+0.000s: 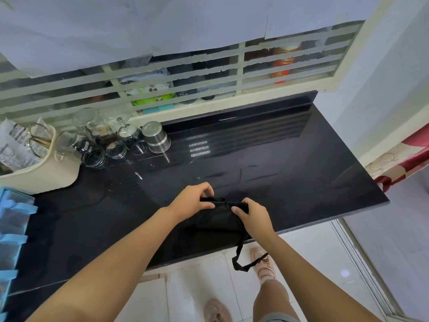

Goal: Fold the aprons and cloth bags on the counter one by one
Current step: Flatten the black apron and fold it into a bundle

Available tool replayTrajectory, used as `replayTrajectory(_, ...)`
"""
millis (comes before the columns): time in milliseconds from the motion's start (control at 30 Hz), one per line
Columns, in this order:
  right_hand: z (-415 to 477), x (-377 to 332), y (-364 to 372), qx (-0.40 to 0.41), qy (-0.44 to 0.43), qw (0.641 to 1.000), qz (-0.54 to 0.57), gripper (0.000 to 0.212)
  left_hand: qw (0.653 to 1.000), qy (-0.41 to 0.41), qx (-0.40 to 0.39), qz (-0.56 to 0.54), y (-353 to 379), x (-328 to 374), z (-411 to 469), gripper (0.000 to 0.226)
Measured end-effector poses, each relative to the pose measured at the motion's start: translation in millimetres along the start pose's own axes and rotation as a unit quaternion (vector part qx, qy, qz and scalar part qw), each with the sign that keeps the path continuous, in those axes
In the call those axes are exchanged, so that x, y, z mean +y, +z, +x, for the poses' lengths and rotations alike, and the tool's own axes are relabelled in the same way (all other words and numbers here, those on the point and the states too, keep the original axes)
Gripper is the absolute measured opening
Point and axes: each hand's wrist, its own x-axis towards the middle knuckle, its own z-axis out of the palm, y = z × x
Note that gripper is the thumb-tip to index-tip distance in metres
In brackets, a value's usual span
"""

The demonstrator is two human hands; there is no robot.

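Between left hand point(193, 201) and right hand point(254, 214), near tabletop point(278, 170) edge: black cloth point(218, 219), both pinching top edge; strap point(239, 254) dangling.

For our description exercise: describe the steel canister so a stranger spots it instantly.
Find the black counter, then the cluster of glassware along its back left. The steel canister stands at the cluster's right end, the only opaque metal piece among clear glass.

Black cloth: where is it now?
Head view: the black cloth lies at the front edge of the counter, right of centre, gripped by the left hand and right hand, its strap dangling over the edge.
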Motion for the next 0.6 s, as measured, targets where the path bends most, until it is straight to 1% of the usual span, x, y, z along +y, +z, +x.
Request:
replayTrajectory(67,-1.0,0.7,-0.9,-0.006,-0.006,1.0,0.001,0.026,1.0,-0.018,-0.014,0.011,0.2,-3.8,0.8,0.018)
replayTrajectory(133,-1.1,-0.7,-1.9,-0.009,-0.011,1.0,-0.013,0.026,0.998,-0.028,-0.045,0.034,-0.4,-5.0,1.0,0.018)
replayTrajectory(200,1.5,-4.5,-2.4,-0.01,-0.005,0.999,-0.032,0.026,0.995,-0.03,-0.065,0.064,1.7,-5.0,1.9,0.028)
replayTrajectory(267,6.5,-11.3,-2.5,-0.012,0.013,0.998,-0.06,0.027,0.988,-0.028,-0.067,0.14,6.6,-1.9,3.3,0.04)
replayTrajectory(367,13.3,-27.2,-4.2,0.0,0.038,0.988,-0.152,0.034,0.96,-0.043,-0.051,0.27,14.2,5.1,7.1,0.052)
replayTrajectory(433,18.0,-34.7,-7.9,0.03,0.026,0.975,-0.218,0.047,0.944,-0.067,-0.047,0.321,19.3,8.0,8.0,0.056)
replayTrajectory(500,24.6,-34.7,-10.9,0.036,-0.002,0.964,-0.265,0.055,0.938,-0.094,-0.025,0.331,23.4,9.0,6.9,0.052)
replayTrajectory(533,27.5,-32.5,-11.8,0.023,-0.015,0.959,-0.281,0.055,0.94,-0.102,-0.004,0.326,26.0,9.2,4.5,0.051)
replayTrajectory(600,31.8,-27.3,-13.0,-0.009,-0.027,0.956,-0.292,0.05,0.942,-0.085,0.049,0.321,31.3,7.5,-3.4,0.047)
